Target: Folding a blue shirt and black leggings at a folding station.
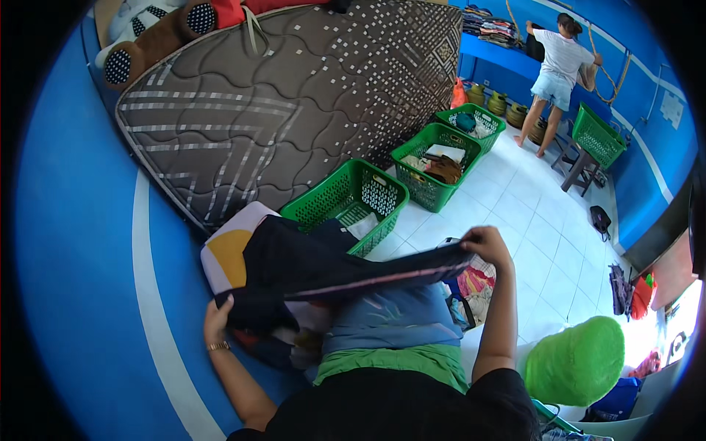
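Observation:
A dark navy garment (331, 270) with a pinkish stripe along one edge is stretched between my hands. My left hand (217, 318), with a watch at the wrist, grips its left end. The right end is pinched in my right hand (485, 246), held higher and farther out. Beneath the cloth lie a blue printed fabric (391, 320) and a green cloth (397, 361) over my lap. More dark cloth rests against a white and yellow patterned cushion or pad (226, 259). Mixed clothes (474, 289) lie on the floor beyond my right forearm.
Green plastic baskets (402, 201) holding clothes stand along a patterned brown mattress (248, 110) leaning on the left. A person (560, 60) stands at a blue shelf (496, 52) with folded clothes. A fuzzy green stool or pouf (576, 361) is at my right; another green basket (598, 135) sits on a stool.

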`<action>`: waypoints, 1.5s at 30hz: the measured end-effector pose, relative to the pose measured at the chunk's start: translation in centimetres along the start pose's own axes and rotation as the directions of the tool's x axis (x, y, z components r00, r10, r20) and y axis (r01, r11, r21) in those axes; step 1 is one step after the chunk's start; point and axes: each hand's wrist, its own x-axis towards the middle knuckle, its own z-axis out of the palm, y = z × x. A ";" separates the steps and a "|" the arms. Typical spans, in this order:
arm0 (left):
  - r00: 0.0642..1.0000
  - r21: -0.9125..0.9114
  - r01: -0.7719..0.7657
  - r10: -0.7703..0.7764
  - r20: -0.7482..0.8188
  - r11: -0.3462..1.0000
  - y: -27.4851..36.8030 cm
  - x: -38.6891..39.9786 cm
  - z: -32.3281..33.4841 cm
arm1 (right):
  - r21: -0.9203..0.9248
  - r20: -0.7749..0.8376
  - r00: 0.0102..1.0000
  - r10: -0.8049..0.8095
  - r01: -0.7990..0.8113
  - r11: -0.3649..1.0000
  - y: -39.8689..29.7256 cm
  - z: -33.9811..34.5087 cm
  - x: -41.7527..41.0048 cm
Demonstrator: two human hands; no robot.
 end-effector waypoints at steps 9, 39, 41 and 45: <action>0.901 -0.175 -0.383 0.324 -0.289 0.907 15.8 2.5 3.3 | -0.030 -0.525 0.797 -0.298 0.332 0.943 -7.8 -4.5 4.3; 0.975 -0.361 0.046 0.037 0.220 0.931 6.1 1.8 1.3 | 0.489 0.452 0.890 0.054 -0.298 0.820 2.5 1.9 -2.9; 0.981 -0.295 0.029 0.029 0.191 0.955 4.9 2.7 1.5 | 0.473 0.477 0.876 0.072 -0.325 0.819 -1.4 5.3 -2.5; 0.997 -0.026 0.021 -0.018 0.077 0.999 1.1 3.2 1.6 | 0.425 0.530 0.839 0.122 -0.387 0.818 -1.9 8.1 -4.4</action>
